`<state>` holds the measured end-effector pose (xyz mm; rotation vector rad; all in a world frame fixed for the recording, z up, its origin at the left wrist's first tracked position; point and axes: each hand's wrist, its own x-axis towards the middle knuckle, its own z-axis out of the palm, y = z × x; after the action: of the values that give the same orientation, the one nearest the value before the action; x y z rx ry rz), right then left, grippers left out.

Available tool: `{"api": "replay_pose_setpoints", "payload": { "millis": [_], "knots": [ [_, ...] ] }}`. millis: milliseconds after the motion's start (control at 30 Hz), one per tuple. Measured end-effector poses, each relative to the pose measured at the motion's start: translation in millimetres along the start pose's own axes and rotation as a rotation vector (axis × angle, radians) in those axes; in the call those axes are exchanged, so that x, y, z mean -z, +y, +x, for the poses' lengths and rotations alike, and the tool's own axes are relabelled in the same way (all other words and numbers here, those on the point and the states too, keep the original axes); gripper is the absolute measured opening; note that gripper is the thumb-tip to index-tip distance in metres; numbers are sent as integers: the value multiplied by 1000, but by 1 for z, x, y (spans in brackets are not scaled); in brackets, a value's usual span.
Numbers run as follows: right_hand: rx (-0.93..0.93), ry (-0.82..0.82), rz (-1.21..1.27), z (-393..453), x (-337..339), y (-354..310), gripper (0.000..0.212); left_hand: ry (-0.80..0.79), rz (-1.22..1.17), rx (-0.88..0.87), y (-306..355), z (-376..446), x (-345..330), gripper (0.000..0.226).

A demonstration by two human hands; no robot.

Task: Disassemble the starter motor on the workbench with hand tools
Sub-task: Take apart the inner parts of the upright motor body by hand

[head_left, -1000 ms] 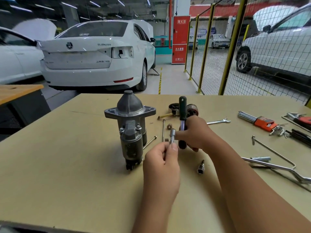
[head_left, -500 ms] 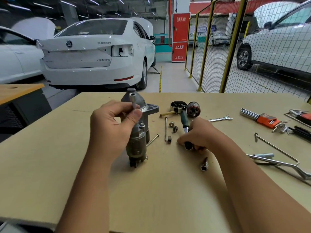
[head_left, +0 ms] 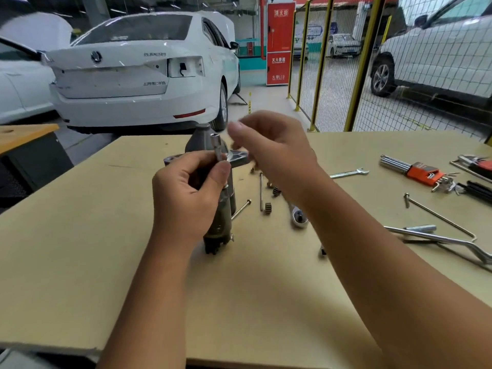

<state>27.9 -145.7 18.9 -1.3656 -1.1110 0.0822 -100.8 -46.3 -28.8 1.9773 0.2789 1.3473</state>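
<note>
Silver socket [head_left: 216, 147] sits pinched upright in the left hand [head_left: 190, 193], in front of the starter [head_left: 223, 209] standing on the bench [head_left: 80, 235]. The right hand [head_left: 277, 155] hovers above, blurred, fingers loose, grasping nothing.

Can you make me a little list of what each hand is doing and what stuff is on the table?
left hand: pinches a long socket, upright, in front of the starter motor
right hand: raised over the table, blurred, fingers loosely curled, seems empty
starter motor: standing on end on the workbench
ratchet: lying on the bench, nobody holding it
small gears: loose beside two long bolts
hex key set: far right
</note>
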Motion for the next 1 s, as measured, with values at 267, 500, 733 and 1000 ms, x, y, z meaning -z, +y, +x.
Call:
{"api": "replay_pose_setpoints", "payload": {
  "millis": [267,500,733,1000],
  "knots": [
    [-15,-103,329,8,-19,-1,22,79,-30,-5,-4,-1,-3,23],
    [-15,-8,353,-3,-28,10,17,30,-33,31,0,0,2,14],
    [-21,-23,292,-4,-28,13,26,-314,121,-81,11,31,29,19],
    [-20,1,446,-8,-32,14,8,-201,24,2,8,28,20,12]
  ]
}}
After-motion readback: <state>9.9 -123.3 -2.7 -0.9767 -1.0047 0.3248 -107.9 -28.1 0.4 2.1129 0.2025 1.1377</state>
